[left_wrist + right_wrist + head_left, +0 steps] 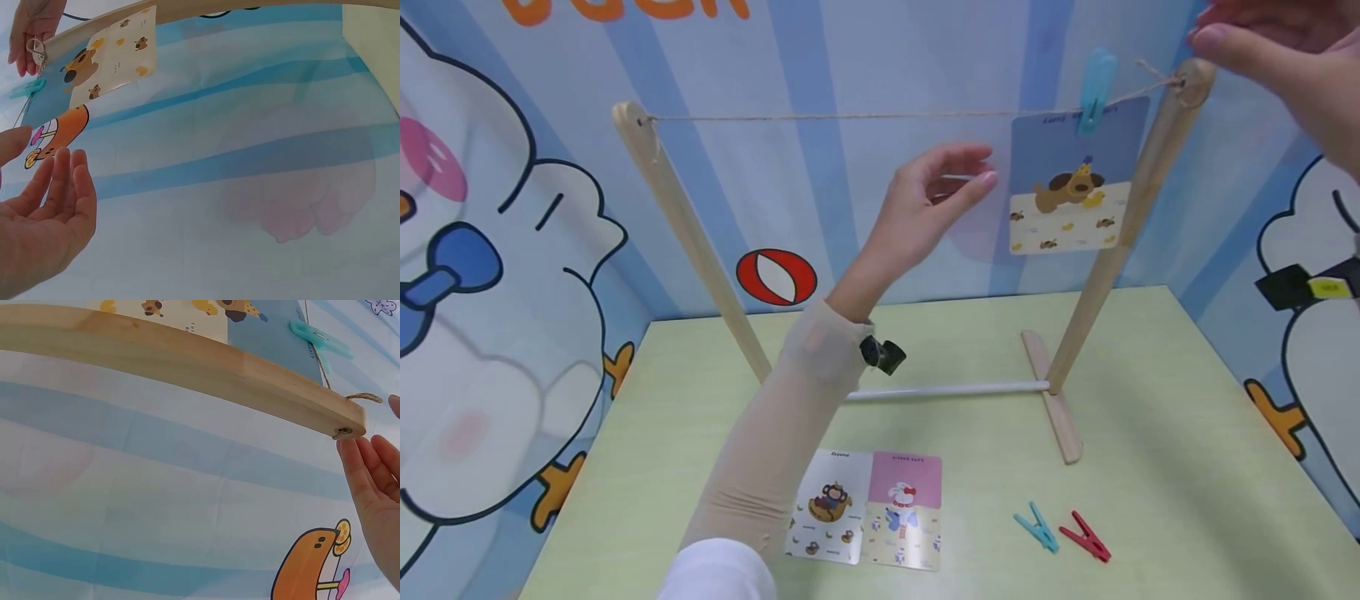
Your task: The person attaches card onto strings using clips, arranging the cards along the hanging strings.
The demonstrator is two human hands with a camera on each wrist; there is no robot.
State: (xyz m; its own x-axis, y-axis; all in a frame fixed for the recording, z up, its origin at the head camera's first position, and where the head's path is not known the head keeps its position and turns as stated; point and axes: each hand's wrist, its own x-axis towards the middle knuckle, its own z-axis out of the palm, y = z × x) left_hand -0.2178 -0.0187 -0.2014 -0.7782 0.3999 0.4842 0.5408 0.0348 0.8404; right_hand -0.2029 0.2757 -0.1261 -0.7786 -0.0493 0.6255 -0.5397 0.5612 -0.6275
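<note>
A card with a puppy picture (1067,200) hangs from a thin string (850,116), held there by a light blue clothespin (1096,87). My left hand (928,200) hovers left of the card, below the string, its fingers loosely bent with nothing between them. Beside the top of the right wooden post (1150,192) is my right hand (1292,58), partly cut off by the head view's edge. In the right wrist view the fingers of the right hand (375,481) are fairly straight and close to the post's end; whether they touch it I cannot tell.
On the table (1150,500) lie a monkey card (829,504) and a rabbit card (904,521), side by side. Right of them lie a blue clothespin (1037,529) and a red clothespin (1086,537). A white rod (955,389) joins the left post (692,233) and right post low down.
</note>
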